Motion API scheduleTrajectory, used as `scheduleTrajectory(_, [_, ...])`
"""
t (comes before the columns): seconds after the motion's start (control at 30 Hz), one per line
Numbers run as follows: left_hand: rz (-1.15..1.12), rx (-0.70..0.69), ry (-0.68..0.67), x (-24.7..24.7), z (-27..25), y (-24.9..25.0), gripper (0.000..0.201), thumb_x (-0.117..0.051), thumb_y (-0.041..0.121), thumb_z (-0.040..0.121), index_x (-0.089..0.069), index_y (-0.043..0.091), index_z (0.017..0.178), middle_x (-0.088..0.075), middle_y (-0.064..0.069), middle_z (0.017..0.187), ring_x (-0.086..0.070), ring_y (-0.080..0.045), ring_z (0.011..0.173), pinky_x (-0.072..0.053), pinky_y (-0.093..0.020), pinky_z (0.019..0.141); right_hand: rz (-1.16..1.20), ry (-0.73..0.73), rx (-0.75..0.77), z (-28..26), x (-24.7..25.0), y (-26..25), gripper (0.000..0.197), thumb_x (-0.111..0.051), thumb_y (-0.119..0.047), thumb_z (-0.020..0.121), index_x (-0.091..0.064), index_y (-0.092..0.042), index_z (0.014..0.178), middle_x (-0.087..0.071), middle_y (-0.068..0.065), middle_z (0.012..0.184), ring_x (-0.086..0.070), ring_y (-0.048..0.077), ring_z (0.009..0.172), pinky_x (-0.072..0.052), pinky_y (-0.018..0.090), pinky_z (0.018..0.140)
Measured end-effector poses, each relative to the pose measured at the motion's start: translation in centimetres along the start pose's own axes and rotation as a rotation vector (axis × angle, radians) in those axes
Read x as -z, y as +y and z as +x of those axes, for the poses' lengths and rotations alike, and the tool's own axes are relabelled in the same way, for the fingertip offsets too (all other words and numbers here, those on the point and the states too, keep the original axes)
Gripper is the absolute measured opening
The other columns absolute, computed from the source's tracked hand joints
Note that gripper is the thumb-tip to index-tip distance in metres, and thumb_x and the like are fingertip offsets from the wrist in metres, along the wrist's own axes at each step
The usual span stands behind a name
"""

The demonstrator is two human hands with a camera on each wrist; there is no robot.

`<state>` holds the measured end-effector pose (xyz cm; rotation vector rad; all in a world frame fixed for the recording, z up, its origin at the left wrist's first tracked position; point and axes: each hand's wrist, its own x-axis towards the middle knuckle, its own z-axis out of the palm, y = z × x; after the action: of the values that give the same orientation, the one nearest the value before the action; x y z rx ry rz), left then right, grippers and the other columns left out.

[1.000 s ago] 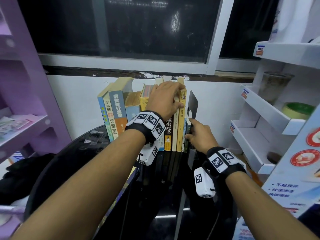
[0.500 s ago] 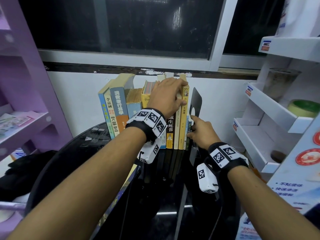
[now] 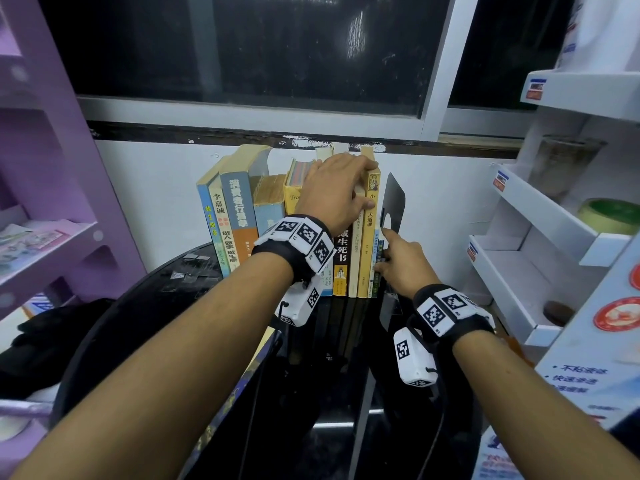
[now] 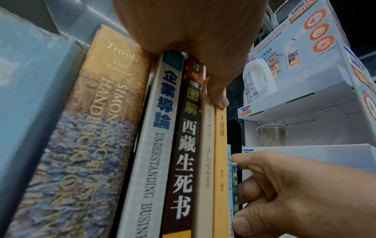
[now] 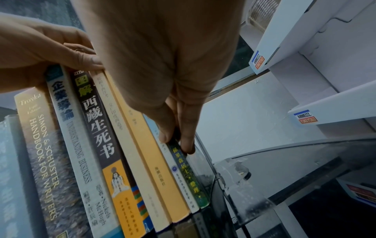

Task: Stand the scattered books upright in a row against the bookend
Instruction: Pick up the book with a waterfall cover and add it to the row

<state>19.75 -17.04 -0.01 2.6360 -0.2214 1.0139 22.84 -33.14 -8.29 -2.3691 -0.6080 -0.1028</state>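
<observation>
So the row of books [image 3: 294,216] is standing upright on the black glass table [image 3: 145,306], spines facing out, packed up against the black bookend [image 3: 394,199] at the right end. The left hand [image 3: 337,190] is draped over the tops of the middle-right books, fingers lying across the top edges and the thumb pressing down the spine of the tall orange book [image 3: 369,237], so it's clamped around that bunch from above. The right hand [image 3: 403,263] is down low at the right end, thumb and fingers pinching the short dark green book [image 5: 188,173], which is wedged between a thin pale blue book [image 5: 173,167] and the bookend. The wrist view shows the fingertips [image 5: 188,145] right on that spine. The 3 books at the far left lean a bit to the left. White display shelves [image 3: 540,216] are off to the right, a purple shelf unit [image 3: 52,168] to the left.
</observation>
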Motion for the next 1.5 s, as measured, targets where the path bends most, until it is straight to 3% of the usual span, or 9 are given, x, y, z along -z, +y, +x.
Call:
scheduleTrajectory(0.1, [0.004,-0.002,0.000,-0.1,0.0,0.0,0.053,-0.073,0.038,0.076,-0.052,0.028,0.123,-0.058,0.008,0.119,-0.048,-0.015,0.120,-0.034,-0.043,0.107,0.016,0.001,-0.037,0.0,0.0,-0.1,0.052,-0.058,-0.002,0.092,-0.040,-0.022,0.137,-0.066,0.013,0.108,-0.068,0.026,0.094,-0.056,0.042,0.088])
scheduleTrajectory(0.23, [0.015,-0.007,-0.008,-0.1,0.0,0.0,0.053,-0.072,0.039,0.076,-0.052,0.028,0.124,-0.057,0.008,0.119,-0.048,-0.015,0.120,-0.033,-0.045,0.107,0.039,0.012,-0.038,-0.2,0.2,-0.2,0.051,-0.060,0.000,0.091,-0.045,-0.021,0.135,-0.067,0.008,0.104,-0.066,0.020,0.088,-0.056,0.035,0.085])
scheduleTrajectory(0.43, [0.021,-0.011,-0.034,0.1,0.0,0.0,0.055,-0.071,0.039,0.078,-0.050,0.028,0.127,-0.056,0.007,0.125,-0.044,-0.016,0.125,-0.030,-0.048,0.109,-0.040,0.126,-0.069,-0.6,0.3,-0.5,0.043,-0.070,-0.005,0.084,-0.062,-0.022,0.122,-0.072,0.006,0.101,-0.068,0.023,0.091,-0.055,0.035,0.089])
scheduleTrajectory(0.7, [-0.053,-0.027,-0.073,0.9,-0.5,0.0,0.056,-0.069,0.039,0.079,-0.047,0.029,0.129,-0.052,0.007,0.131,-0.042,-0.016,0.128,-0.030,-0.053,0.108,0.029,0.189,-0.073,-1.7,1.5,-1.8,0.045,-0.073,-0.005,0.082,-0.062,-0.012,0.125,-0.068,0.008,0.109,-0.068,0.023,0.086,-0.057,0.036,0.087])
scheduleTrajectory(0.97, [-0.060,-0.030,-0.079,2.9,-3.3,0.1,0.059,-0.068,0.037,0.083,-0.045,0.027,0.136,-0.038,0.003,0.148,-0.034,-0.019,0.136,-0.030,-0.043,0.113,-0.017,0.218,-0.053,-3.5,3.0,-3.0,0.040,-0.077,-0.018,0.080,-0.063,-0.020,0.118,-0.070,0.000,0.103,-0.067,0.016,0.083,-0.053,0.025,0.080])
scheduleTrajectory(1.1, [-0.098,-0.020,-0.070,4.5,-5.7,-0.3,0.055,-0.068,0.033,0.083,-0.049,0.024,0.134,-0.039,0.001,0.146,-0.035,-0.017,0.135,-0.029,-0.038,0.112,-0.029,0.219,-0.046,-4.9,3.0,-4.4,0.037,-0.075,-0.021,0.082,-0.063,-0.018,0.117,-0.068,0.000,0.103,-0.066,0.017,0.089,-0.054,0.028,0.085])
scheduleTrajectory(1.4, [-0.083,0.097,-0.262,7.1,-12.1,-2.6,0.055,-0.064,0.036,0.088,-0.045,0.023,0.138,-0.038,0.000,0.147,-0.037,-0.019,0.134,-0.031,-0.035,0.110,-0.063,-0.032,-0.068,-7.8,0.5,-8.4,0.047,-0.074,-0.031,0.083,-0.057,-0.015,0.123,-0.065,0.003,0.110,-0.061,0.020,0.105,-0.050,0.034,0.094])
scheduleTrajectory(1.5, [-0.066,0.184,-0.372,7.8,-13.9,-3.7,0.056,-0.062,0.038,0.089,-0.044,0.022,0.139,-0.040,-0.003,0.145,-0.036,-0.021,0.134,-0.029,-0.033,0.109,-0.094,-0.151,-0.078,-8.4,-0.9,-9.6,0.057,-0.073,-0.038,0.083,-0.053,-0.014,0.131,-0.061,0.004,0.124,-0.057,0.022,0.116,-0.046,0.034,0.099])
